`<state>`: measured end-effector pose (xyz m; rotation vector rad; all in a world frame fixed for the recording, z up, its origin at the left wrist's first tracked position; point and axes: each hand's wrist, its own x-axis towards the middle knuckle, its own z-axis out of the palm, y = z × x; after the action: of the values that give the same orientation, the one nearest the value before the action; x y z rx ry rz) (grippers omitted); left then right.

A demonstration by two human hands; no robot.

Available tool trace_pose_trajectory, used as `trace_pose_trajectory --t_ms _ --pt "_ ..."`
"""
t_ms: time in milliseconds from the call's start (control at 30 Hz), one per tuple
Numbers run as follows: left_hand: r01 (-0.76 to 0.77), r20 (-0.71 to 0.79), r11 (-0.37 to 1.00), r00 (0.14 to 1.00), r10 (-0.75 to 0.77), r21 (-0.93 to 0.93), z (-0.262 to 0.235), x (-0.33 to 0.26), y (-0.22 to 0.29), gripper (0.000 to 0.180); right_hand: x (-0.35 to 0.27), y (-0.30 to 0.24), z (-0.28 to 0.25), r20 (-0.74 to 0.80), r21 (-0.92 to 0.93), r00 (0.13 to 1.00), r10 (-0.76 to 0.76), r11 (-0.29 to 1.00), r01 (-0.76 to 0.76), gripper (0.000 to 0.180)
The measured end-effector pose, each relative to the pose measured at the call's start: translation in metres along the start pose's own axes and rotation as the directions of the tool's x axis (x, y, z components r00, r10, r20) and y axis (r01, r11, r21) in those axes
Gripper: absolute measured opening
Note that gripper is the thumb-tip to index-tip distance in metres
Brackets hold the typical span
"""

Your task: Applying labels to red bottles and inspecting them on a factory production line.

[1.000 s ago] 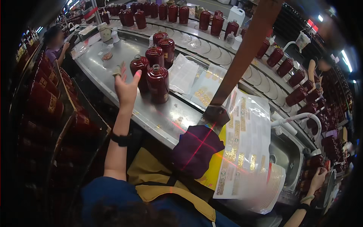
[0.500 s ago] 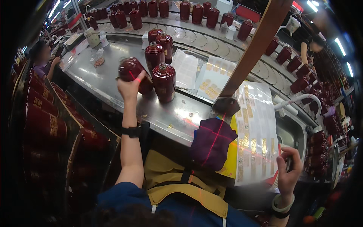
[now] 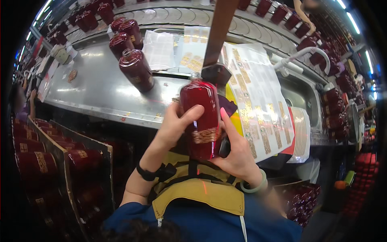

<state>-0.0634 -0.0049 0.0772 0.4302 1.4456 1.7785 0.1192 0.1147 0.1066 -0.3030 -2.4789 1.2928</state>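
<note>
A glossy dark red glass bottle (image 3: 200,97) with a gold patterned band near its base is held in front of my body, over the counter's front edge. My left hand (image 3: 174,123) grips its left side, thumb across the front. On the lower right side, my right hand (image 3: 234,150) closes round it, fingers partly hidden behind the glass. Just behind the bottle lies a purple cloth (image 3: 229,105), mostly covered. To its right is a large white sheet (image 3: 258,97) carrying rows of gold decals. Several more red bottles (image 3: 137,70) stand upright at the left on the metal counter (image 3: 94,86).
A brown post (image 3: 219,32) with a dark block at its foot rises behind the bottle. A sink (image 3: 300,90) with a white tap is at the right. Wooden-sided crates (image 3: 60,149) of bottles stand lower left. A conveyor (image 3: 173,16) carrying bottles curves along the back.
My left hand has brought the bottle from beside the standing group to in front of me, now more upright. My right hand has come in from the right onto it. The view has shifted.
</note>
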Motion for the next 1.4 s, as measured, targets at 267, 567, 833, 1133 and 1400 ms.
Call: trace_pose_trajectory --t_ms 267,567,833,1133,1400 --pt "0.158 0.104 0.987 0.981 -0.161 0.035 0.035 0.054 -0.014 0.059 0.009 0.034 -0.014 -0.060 0.089 0.987 0.148 0.986 -0.143 0.110" --pt "-0.015 -0.114 0.881 0.990 0.078 0.474 0.031 0.066 -0.025 0.064 0.013 0.077 -0.012 -0.096 -0.066 0.994 -0.043 0.997 0.037 0.110" --pt "-0.524 0.227 0.843 0.841 0.491 0.122 0.068 -0.027 0.060 0.106 -0.059 0.223 -0.227 -0.658 -0.274 0.659 0.364 0.700 -0.660 0.031" --pt "-0.413 0.423 0.898 0.848 0.319 0.153 0.089 -0.046 0.089 0.056 -0.129 0.312 -0.330 -0.744 -0.316 0.464 0.481 0.359 -0.879 0.060" --pt "-0.587 0.275 0.787 0.802 0.531 0.192 0.090 -0.043 0.075 0.090 -0.138 0.345 -0.346 -0.692 -0.236 0.454 0.561 0.419 -0.877 0.046"
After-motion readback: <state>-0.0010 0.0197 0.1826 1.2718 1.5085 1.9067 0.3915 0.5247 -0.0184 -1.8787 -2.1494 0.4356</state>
